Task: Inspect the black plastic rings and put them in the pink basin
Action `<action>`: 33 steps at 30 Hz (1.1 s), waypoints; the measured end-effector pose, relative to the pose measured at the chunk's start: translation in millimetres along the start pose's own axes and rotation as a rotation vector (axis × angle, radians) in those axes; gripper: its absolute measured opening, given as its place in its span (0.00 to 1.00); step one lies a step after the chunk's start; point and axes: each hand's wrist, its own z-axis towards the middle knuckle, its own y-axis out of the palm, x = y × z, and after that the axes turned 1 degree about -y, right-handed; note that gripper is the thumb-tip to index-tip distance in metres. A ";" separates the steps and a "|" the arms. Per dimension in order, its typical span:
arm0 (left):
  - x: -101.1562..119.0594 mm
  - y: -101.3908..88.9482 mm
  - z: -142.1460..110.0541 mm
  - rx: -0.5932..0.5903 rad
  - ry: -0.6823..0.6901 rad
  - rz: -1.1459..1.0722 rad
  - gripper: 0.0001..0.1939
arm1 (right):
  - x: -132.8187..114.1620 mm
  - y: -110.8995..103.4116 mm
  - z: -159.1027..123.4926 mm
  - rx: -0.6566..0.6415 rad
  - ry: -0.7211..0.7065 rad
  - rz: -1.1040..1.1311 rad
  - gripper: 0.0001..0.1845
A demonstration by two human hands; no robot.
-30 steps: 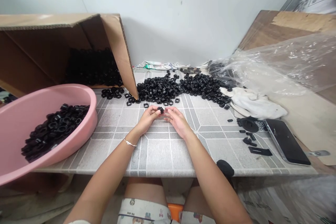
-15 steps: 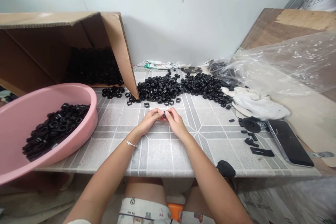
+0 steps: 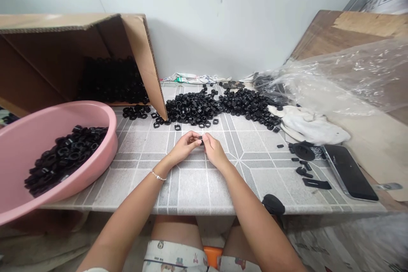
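Between my fingertips, over the middle of the table, is a small black plastic part [image 3: 202,139], mostly covered by the fingers. My left hand [image 3: 185,146] pinches it from the left, a bracelet on the wrist. From the right, my right hand [image 3: 214,149] grips the same part, thumb and fingers together. Just beyond my hands lies a heap of black plastic rings [image 3: 191,108]. A second heap of smaller black parts [image 3: 247,104] adjoins it on the right.
A pink basin [image 3: 110,136] holding black rings stands at left. Behind it, a cardboard box [image 3: 140,46] lies on its side with black parts inside. To the right are a white cloth [image 3: 314,127], a phone [image 3: 350,173], loose black pieces [image 3: 304,172] and clear plastic sheeting [image 3: 350,76].
The fingers of both hands have shifted slightly around the small black part, which now shows a little farther right. The heaps, basin and box look the same.
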 end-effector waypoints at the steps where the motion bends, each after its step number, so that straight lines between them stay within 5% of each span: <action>1: -0.8 1.2 -0.3 0.024 0.037 0.033 0.17 | 1.5 0.4 0.8 0.002 0.012 0.025 0.23; 6: 1.1 7.4 -2.7 0.127 0.181 0.194 0.12 | 4.0 1.1 4.3 0.007 0.071 0.184 0.27; 11: 4.0 7.2 -1.5 0.120 0.066 0.037 0.16 | 2.5 -1.5 5.3 0.053 0.089 0.317 0.30; 20: 7.0 6.1 -2.6 0.070 -0.017 -0.065 0.18 | -5.5 -2.6 -0.6 0.030 -0.098 0.054 0.22; 33: -0.9 4.2 -2.8 -0.012 0.006 -0.074 0.17 | -5.4 0.7 0.9 0.069 -0.031 0.175 0.23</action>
